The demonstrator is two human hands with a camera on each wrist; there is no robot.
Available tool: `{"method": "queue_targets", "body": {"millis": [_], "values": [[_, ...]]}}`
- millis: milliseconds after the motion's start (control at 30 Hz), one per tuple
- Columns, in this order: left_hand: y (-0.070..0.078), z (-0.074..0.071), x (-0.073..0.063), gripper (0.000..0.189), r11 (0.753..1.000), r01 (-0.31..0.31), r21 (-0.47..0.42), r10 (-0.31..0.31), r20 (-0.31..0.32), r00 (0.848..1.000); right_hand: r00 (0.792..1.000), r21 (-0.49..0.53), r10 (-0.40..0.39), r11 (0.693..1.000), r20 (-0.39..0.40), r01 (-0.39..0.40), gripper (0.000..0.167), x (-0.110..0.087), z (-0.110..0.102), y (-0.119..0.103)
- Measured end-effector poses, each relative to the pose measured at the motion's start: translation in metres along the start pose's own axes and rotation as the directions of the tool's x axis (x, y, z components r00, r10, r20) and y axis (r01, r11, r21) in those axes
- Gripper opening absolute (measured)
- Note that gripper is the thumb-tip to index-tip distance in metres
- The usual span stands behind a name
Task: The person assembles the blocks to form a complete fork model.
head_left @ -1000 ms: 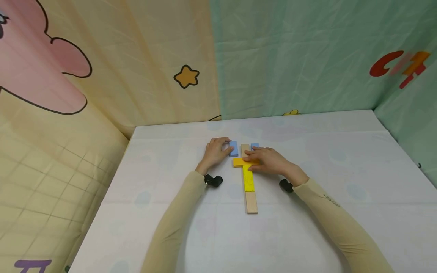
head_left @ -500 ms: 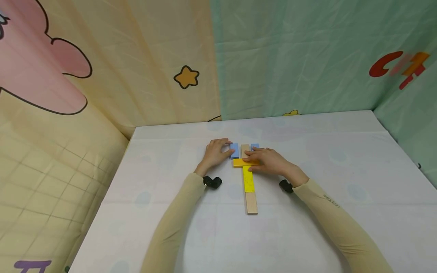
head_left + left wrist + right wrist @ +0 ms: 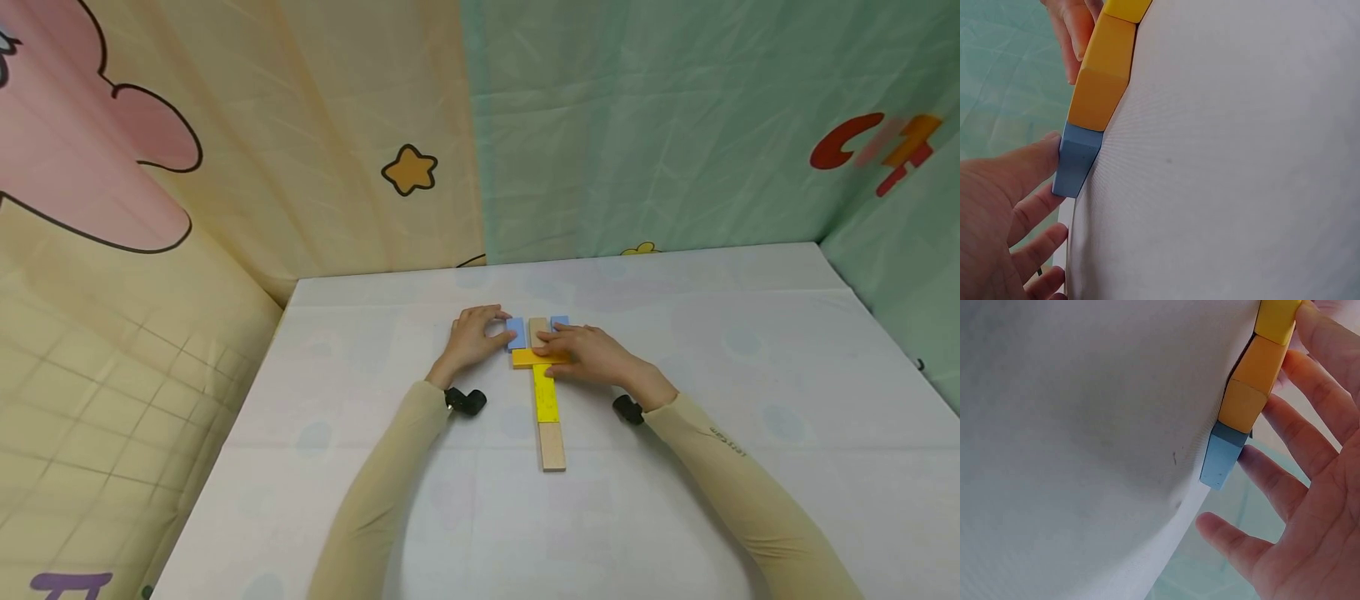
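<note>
Flat toy blocks lie on the white table. A yellow block [image 3: 546, 396] runs between a near wooden block [image 3: 552, 448] and a crosswise orange block [image 3: 522, 358]. Beyond the orange one are a far wooden block [image 3: 537, 331], a left blue block [image 3: 516, 333] and a right blue block [image 3: 559, 320]. My left hand [image 3: 470, 336] pinches the left blue block by thumb and forefinger; in the left wrist view that block [image 3: 1077, 159] meets the orange block's end. My right hand [image 3: 596, 354] rests spread fingers over the orange, yellow and right blue blocks, partly hiding them.
The white tabletop [image 3: 315, 500] stretches around the blocks, its far edge against a printed curtain [image 3: 645, 125]. Each wrist wears a small black camera, one at the left wrist [image 3: 467, 402] and another at the right wrist [image 3: 627, 409].
My left hand has slid the left blue block slightly toward me and a touch to the right, up against the orange block. My right hand has stayed in place.
</note>
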State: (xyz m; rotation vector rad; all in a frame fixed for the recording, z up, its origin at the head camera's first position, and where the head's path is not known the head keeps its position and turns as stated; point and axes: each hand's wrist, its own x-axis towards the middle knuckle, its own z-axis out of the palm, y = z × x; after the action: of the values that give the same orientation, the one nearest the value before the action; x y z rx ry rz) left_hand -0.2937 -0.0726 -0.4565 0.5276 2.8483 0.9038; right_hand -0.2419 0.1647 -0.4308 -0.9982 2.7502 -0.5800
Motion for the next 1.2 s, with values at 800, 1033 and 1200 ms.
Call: {"method": "queue_targets", "body": {"millis": [800, 1033, 1200], "values": [[0.0028, -0.0037, -0.0019, 0.041, 1.0, 0.018, 0.001, -0.018, 0.021, 1.0, 1.0, -0.009, 0.003, 1.0, 0.007, -0.003, 0.047, 0.0014, -0.0001, -0.0005], [0.0053, -0.0054, -0.001, 0.041, 1.0, 0.025, 0.009, -0.025, 0.036, 0.999, 1.0, -0.009, 0.0, 1.0, 0.004, 0.0, 0.046, 0.0012, 0.0002, 0.0], [0.0067, -0.0065, 0.0011, 0.041, 0.999, 0.028, 0.038, -0.029, 0.045, 0.999, 1.0, -0.011, -0.003, 1.0, -0.001, 0.003, 0.046, 0.0009, 0.0, -0.0002]]}}
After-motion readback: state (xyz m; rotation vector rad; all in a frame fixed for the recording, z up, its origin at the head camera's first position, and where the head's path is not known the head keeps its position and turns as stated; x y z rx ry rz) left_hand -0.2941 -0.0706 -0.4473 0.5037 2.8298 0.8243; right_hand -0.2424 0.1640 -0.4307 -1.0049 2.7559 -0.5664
